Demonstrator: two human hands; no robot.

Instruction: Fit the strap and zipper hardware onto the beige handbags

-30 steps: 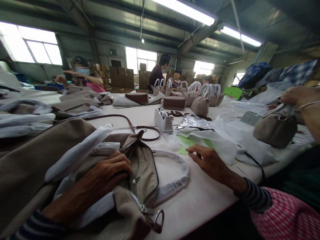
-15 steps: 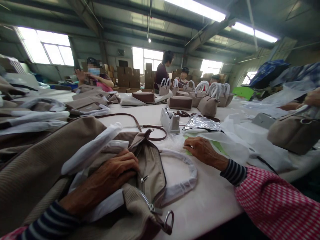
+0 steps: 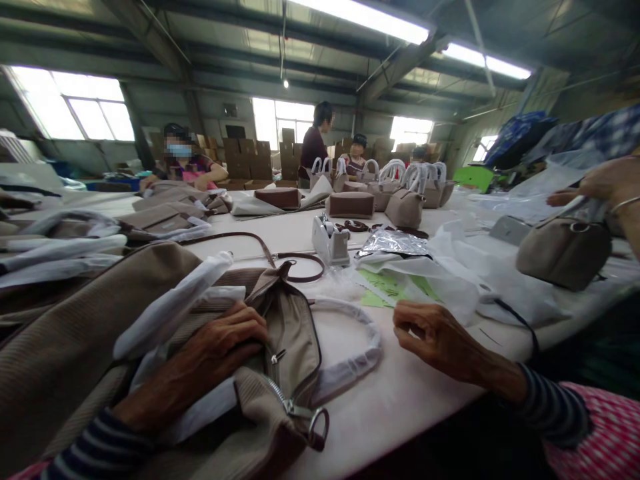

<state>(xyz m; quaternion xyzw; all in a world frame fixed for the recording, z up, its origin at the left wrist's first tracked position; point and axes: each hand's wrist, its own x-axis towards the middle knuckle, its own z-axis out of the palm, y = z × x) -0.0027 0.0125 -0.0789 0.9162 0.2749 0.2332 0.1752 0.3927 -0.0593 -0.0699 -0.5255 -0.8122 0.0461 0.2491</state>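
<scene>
A taupe bag (image 3: 260, 400) lies in front of me with its zipper open and the lining showing. My left hand (image 3: 213, 357) rests on its near side, fingers curled over the edge of the opening and closed on it. Loops of white-wrapped handle (image 3: 373, 347) stick out on both sides of the bag. To the right, above the white table (image 3: 380, 407), is my right hand (image 3: 430, 333), thumb and fingers curled together; whether something small is between them is hidden. Green paper (image 3: 377, 290) lies just beyond it, partly under clear plastic.
A tape dispenser (image 3: 331, 241) and a silver packet (image 3: 395, 241) stand mid-table. More bags (image 3: 405, 208) line the far side, and others pile up at left. At right, another person's hand (image 3: 607, 183) is above a small bag (image 3: 565, 253). Several people are behind the table.
My right hand has drawn back from the green paper toward me and to the right, uncovering more of it. My left hand stays on the bag. The view has shifted slightly.
</scene>
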